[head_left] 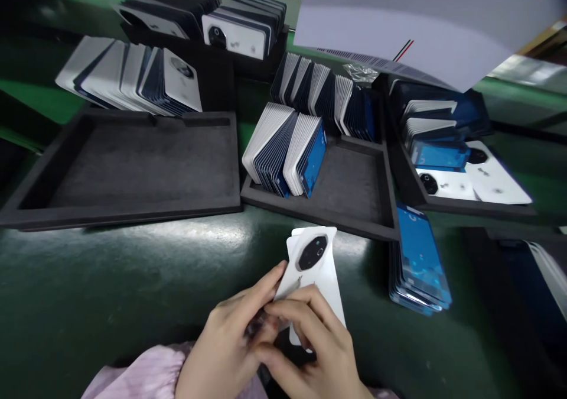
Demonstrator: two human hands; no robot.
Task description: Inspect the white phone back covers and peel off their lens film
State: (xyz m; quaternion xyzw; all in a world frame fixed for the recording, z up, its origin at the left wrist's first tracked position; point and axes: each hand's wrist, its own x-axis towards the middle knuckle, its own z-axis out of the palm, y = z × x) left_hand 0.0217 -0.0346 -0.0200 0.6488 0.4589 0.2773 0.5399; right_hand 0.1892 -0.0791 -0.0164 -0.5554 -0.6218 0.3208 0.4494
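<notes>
My left hand [225,346] and my right hand [310,346] meet low in the middle of the view, above a dark green tabletop [110,292]. Together they grip a small bunch of white phone back covers [316,269], fanned slightly, the top one showing a black oval camera cutout. My left fingers curl along the covers' left edge. My right fingers press on their lower face. A small shiny bit sits between the fingertips; I cannot make out what it is.
A shallow black foam tray [133,168] lies at the left, with covers leaning behind it. The middle tray [354,192] holds rows of upright covers. A stack of blue-filmed covers [419,257] lies right of my hands. More trays stand behind, under a white sheet [420,20].
</notes>
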